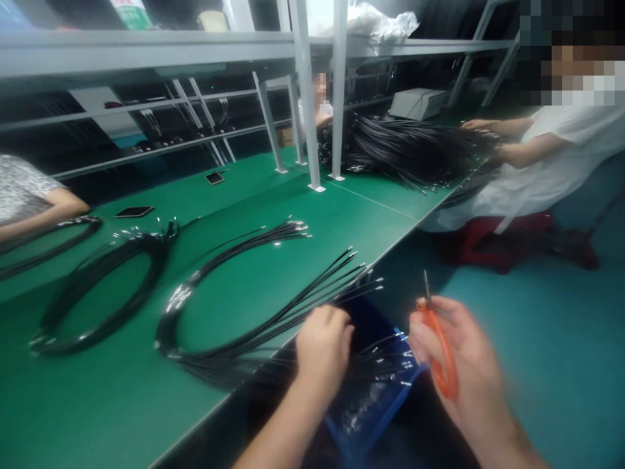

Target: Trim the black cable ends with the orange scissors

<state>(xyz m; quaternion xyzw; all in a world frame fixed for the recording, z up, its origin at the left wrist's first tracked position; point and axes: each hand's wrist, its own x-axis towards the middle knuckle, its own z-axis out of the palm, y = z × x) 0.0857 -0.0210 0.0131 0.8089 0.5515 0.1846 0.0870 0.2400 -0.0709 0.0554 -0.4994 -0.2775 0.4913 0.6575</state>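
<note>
My left hand (pixel 323 344) is closed over part of a bundle of black cables (pixel 244 332) at the table's front edge; its fingertips are partly hidden. Past the hand the cables fan out to shiny metal-tipped ends, some above the table and some beyond its edge. My right hand (pixel 463 352) grips orange-handled scissors (pixel 443 365), their narrow blades pointing up, to the right of the cable ends. Beneath the hands is a blue bin (pixel 390 407) with small shiny bits in it.
More coiled black cables (pixel 129 299) lie left on the green table (pixel 234 423). Shelf posts (pixel 312 130) rise from it. Two phones (pixel 135 212) lie behind. At right a co-worker (pixel 561 143) handles a large cable pile (pixel 405 146); other people sit left and behind.
</note>
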